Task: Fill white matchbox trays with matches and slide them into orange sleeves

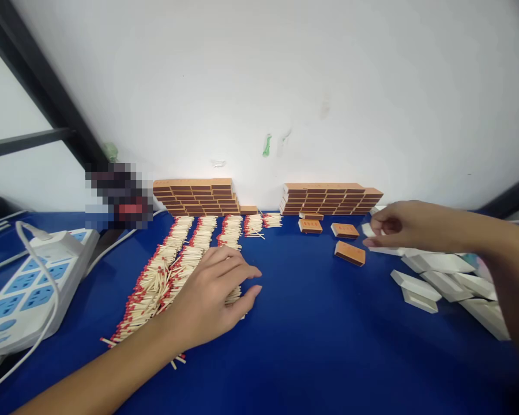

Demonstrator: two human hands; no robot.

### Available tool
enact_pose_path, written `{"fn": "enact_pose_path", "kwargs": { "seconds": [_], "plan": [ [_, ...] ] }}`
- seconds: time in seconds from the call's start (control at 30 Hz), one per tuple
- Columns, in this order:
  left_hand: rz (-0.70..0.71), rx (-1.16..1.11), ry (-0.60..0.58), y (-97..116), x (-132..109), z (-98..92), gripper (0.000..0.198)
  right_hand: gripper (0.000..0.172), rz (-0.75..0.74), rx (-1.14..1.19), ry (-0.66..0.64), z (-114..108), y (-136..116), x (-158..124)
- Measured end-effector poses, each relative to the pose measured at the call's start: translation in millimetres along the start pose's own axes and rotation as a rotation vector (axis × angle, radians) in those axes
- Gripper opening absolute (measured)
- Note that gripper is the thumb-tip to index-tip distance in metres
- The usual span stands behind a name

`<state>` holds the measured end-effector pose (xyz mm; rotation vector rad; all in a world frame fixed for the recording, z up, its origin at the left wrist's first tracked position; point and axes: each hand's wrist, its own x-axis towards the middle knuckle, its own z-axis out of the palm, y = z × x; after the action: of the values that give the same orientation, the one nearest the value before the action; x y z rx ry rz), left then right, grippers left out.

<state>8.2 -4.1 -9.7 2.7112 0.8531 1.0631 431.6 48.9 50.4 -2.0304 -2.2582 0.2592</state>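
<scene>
Rows of red-tipped matches [173,265] lie in long bands on the blue table [311,328]. My left hand [214,294] rests palm down on the near end of one band, fingers curled over matches. My right hand [398,226] reaches left over a heap of white inner trays [441,276], its fingers pinched on one white tray [367,230]. A loose orange matchbox [350,253] lies just left of that hand, with two others [345,230] behind it.
Two stacks of orange matchboxes [196,197] [328,199] stand against the white wall. A white power strip [23,282] with its cable lies at the left edge. A dark metal frame [38,92] rises at the upper left.
</scene>
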Motion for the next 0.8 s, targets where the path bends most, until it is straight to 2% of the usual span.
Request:
{"fn": "enact_pose_path", "kwargs": {
  "seconds": [0.03,0.07,0.2,0.3,0.43,0.53,0.63,0.8],
  "plan": [
    [-0.001,-0.002,-0.004,-0.5,0.1,0.4,0.014,0.051,-0.076,0.041,-0.132,0.2,-14.7,-3.1],
    [-0.003,-0.004,-0.009,-1.0,0.3,0.8,0.014,0.051,-0.124,0.064,-0.182,2.5,-31.4,-5.9],
    [-0.011,0.002,-0.037,-1.7,1.0,0.5,0.013,0.041,-0.317,0.145,-0.216,27.2,-98.8,-14.6],
    [-0.023,0.007,-0.055,-1.5,1.1,-0.7,0.014,0.028,-0.388,0.212,-0.213,42.3,-126.9,-20.2],
    [-0.036,0.009,-0.066,-2.2,0.8,-1.2,0.015,0.024,-0.456,0.246,-0.094,40.5,-126.3,-23.4],
    [-0.058,0.01,-0.084,-2.2,1.7,-1.0,0.021,0.035,-0.428,0.204,0.0,37.3,-117.0,-22.1],
    [-0.071,0.017,-0.124,-0.3,3.9,-1.1,0.029,0.051,-0.389,0.195,-0.037,44.1,-118.1,-21.1],
    [-0.051,0.004,-0.164,4.2,4.9,1.5,0.036,0.023,-0.441,0.199,-0.142,59.9,-138.1,-24.6]
  ]
}}
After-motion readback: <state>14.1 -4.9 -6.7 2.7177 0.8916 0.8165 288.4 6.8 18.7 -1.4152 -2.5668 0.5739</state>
